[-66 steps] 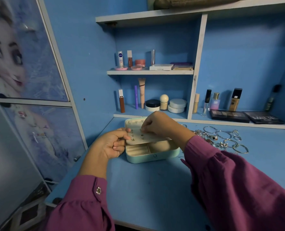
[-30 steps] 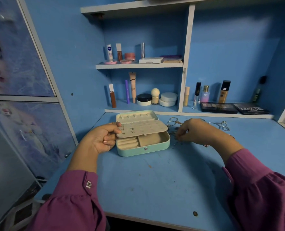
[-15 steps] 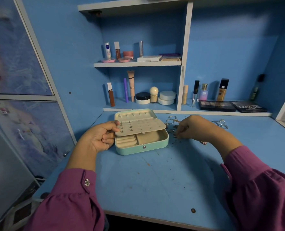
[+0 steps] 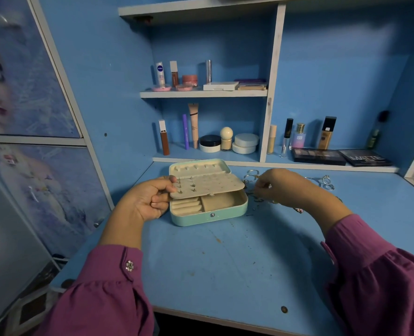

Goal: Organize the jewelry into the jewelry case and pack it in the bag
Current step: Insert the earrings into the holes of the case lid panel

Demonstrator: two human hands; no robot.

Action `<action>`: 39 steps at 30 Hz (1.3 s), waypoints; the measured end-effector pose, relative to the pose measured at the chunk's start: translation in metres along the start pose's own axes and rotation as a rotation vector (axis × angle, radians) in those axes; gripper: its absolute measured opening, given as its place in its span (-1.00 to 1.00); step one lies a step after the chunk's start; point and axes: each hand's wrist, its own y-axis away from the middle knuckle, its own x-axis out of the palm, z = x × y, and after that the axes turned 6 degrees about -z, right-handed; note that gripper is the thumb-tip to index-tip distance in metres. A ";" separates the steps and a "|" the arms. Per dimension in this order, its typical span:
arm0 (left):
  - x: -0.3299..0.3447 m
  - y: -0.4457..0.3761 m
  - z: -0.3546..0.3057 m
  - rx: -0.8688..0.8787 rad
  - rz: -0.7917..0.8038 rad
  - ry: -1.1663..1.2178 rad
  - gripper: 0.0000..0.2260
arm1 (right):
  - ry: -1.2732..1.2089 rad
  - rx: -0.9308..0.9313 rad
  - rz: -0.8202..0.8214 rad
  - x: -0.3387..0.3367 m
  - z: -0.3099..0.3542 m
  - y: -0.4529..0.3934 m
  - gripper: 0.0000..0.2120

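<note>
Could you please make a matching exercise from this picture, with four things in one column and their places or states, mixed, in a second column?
Things:
1. jewelry case
2. earring panel
3. left hand
4. right hand

Places or states:
A. over the loose jewelry on the desk
B. holds the panel's left edge
C. open on the desk, mint green
D. raised above the compartments, a few earrings pinned in it

Pairs: 1-C, 2-D, 3-B, 4-A

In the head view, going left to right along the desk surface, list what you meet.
left hand → jewelry case → right hand → silver rings
</note>
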 end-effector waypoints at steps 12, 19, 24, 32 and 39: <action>-0.001 0.000 -0.001 -0.012 -0.002 0.010 -0.75 | -0.233 -0.197 0.042 0.007 0.099 -0.055 -0.82; -0.001 0.001 -0.001 -0.012 0.004 0.010 -0.74 | -0.241 -0.175 0.103 0.011 0.112 -0.068 -0.78; 0.000 0.000 -0.001 -0.005 -0.002 0.000 -0.74 | -0.165 -0.187 0.126 0.010 0.114 -0.069 -0.78; -0.001 0.000 0.000 -0.001 -0.002 -0.003 -0.73 | -0.134 -0.204 0.150 0.008 0.115 -0.069 -0.79; -0.001 0.000 0.000 0.003 -0.017 0.001 -0.71 | -0.092 -0.222 0.161 0.011 0.117 -0.069 -0.79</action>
